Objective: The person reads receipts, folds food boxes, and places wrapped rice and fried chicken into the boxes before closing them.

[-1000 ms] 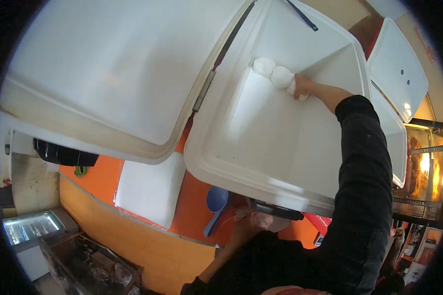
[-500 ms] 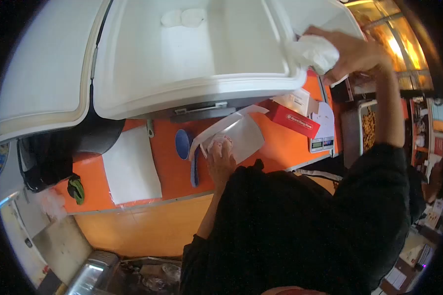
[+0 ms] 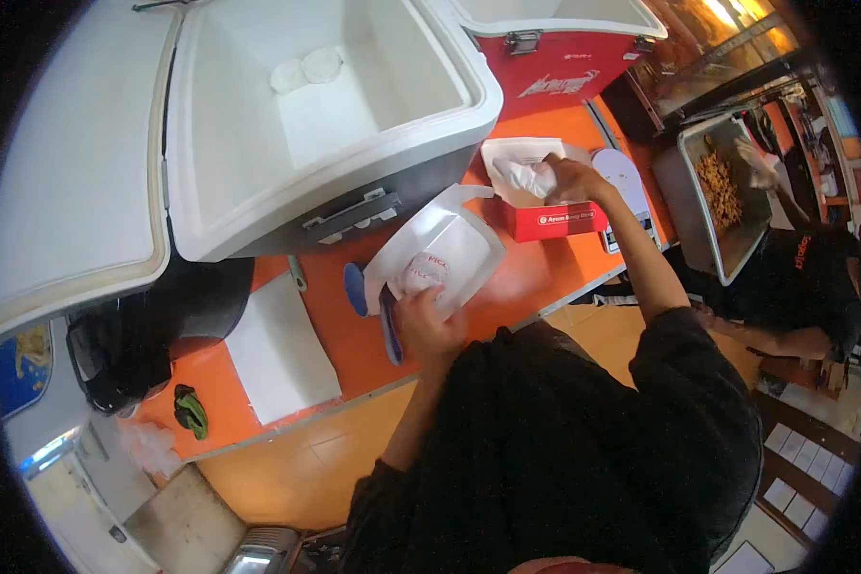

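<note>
My right hand (image 3: 576, 182) holds a white wrapped bundle (image 3: 528, 176) inside the open red and white box (image 3: 553, 222). My left hand (image 3: 430, 323) has its fingers on a small white packet with red print (image 3: 425, 274), which lies in an open white carton (image 3: 474, 251). Just left of that carton, a blue scoop (image 3: 355, 287) rests on the orange table (image 3: 354, 346). Two round white bundles (image 3: 321, 65) lie in a corner of the open white-lined cooler (image 3: 258, 115).
A red cooler (image 3: 545, 72) stands behind the box, with a scale (image 3: 627, 187) at its right. White paper sheets (image 3: 279, 354) and a green and black cloth (image 3: 190, 411) lie left. Another person (image 3: 799, 287) stands right, by a metal tray of food (image 3: 719, 191).
My right hand has brought a white bundle from the cooler, over its rim, down into the red box. The view has shifted, and my left hand stays at the packet in the carton.
</note>
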